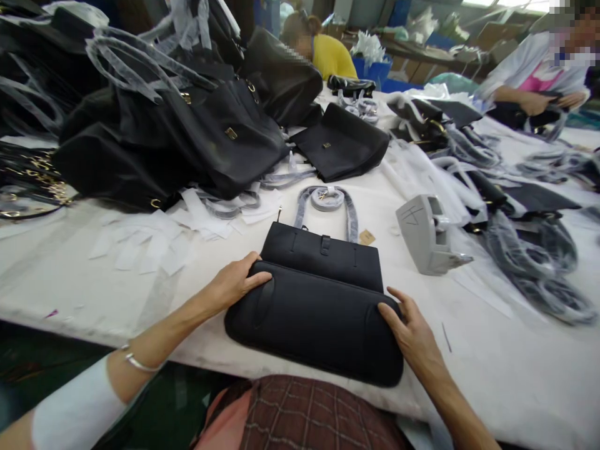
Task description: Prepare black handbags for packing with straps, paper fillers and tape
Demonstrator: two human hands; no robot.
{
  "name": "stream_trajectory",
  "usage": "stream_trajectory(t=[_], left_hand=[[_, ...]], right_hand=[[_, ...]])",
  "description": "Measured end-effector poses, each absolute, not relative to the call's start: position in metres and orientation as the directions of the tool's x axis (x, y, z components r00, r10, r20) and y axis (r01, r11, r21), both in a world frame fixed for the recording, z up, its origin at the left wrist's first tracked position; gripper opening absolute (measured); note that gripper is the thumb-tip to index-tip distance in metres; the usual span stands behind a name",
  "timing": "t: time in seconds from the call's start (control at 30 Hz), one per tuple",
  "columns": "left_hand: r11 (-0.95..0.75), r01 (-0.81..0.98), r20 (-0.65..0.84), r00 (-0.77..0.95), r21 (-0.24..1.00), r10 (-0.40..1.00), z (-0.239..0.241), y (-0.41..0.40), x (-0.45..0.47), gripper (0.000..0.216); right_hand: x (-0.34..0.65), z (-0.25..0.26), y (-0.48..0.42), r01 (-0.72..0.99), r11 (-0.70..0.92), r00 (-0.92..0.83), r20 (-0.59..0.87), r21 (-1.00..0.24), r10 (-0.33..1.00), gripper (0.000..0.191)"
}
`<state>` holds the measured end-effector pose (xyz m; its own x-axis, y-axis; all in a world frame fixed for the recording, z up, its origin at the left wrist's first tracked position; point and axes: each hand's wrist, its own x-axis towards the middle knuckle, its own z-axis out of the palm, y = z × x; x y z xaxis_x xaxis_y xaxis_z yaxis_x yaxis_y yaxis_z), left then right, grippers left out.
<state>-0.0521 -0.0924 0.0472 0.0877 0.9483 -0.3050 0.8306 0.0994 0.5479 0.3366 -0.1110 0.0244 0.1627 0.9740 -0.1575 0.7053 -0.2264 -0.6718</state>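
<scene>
Handbag (314,322) flat beside the near edge of the tabletop (525,381)

In my head view, my left hand (237,284) and right hand (415,325) are well apart, each clamped on one end of the handbag, thumbs on top. It lies just inside the middle of the near edge. I judge a careless pull toward me could slide it off there, and hard thumbs could mark the soft front. The thin zip pull (280,214) might scratch the leather-like skin if folded under; the film-wrapped handles (351,215) could snag on the grey dispenser (419,234), toward the right edge, if I swung round that way.

The near panel (323,344) is smooth, matt and round-cornered; the farther section (342,262) is straighter, with a short strap tab (325,244). Toward the far left corner, slumped black bags (225,134) sag behind crisp white slips (150,240).
</scene>
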Motion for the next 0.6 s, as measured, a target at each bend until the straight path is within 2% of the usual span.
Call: stream_trajectory(t=[0.1,0.17,0.27,0.33,0.37,0.4,0.43,0.5,0.6], left_hand=[[0.177,0.836,-0.263,-0.04,0.52,0.964,0.027,-0.092,-0.042,0.038],[0.109,0.837,-0.101,-0.064,0.536,0.993,0.021,-0.095,-0.039,0.036],[-0.185,0.87,0.275,0.06,0.457,0.96,0.017,-0.099,-0.04,0.024],[-0.402,0.85,0.405,0.253,0.341,0.879,0.015,-0.103,-0.046,0.012],[-0.495,0.816,0.417,0.356,0.296,0.836,0.015,-0.105,-0.052,0.015],[-0.574,0.774,0.397,0.454,0.266,0.797,0.016,-0.108,-0.058,0.022],[-0.634,0.732,0.358,0.539,0.248,0.762,0.017,-0.112,-0.065,0.031],[-0.686,0.689,0.23,0.647,0.233,0.727,0.022,-0.121,-0.079,0.048],[-0.681,0.692,0.022,0.697,0.238,0.716,0.031,-0.134,-0.093,0.07]], right_hand=[[0.329,0.016,-0.102,0.727,-0.226,0.214,-0.098,-0.649,0.972,0.071],[0.327,0.011,-0.101,0.751,-0.125,0.203,0.047,-0.649,0.978,0.072],[0.329,0.004,-0.105,0.826,0.084,0.124,0.325,-0.557,0.937,0.058],[0.336,0.0,-0.109,0.852,0.27,-0.024,0.482,-0.448,0.876,0.035],[0.341,0.0,-0.111,0.84,0.372,-0.124,0.529,-0.394,0.84,0.023],[0.348,0.0,-0.113,0.811,0.47,-0.235,0.541,-0.349,0.807,0.015],[0.357,0.002,-0.116,0.771,0.554,-0.351,0.517,-0.314,0.781,0.02],[0.374,0.01,-0.12,0.696,0.663,-0.555,0.379,-0.275,0.74,0.042],[0.395,0.027,-0.127,0.659,0.712,-0.712,0.103,-0.245,0.695,0.064]])
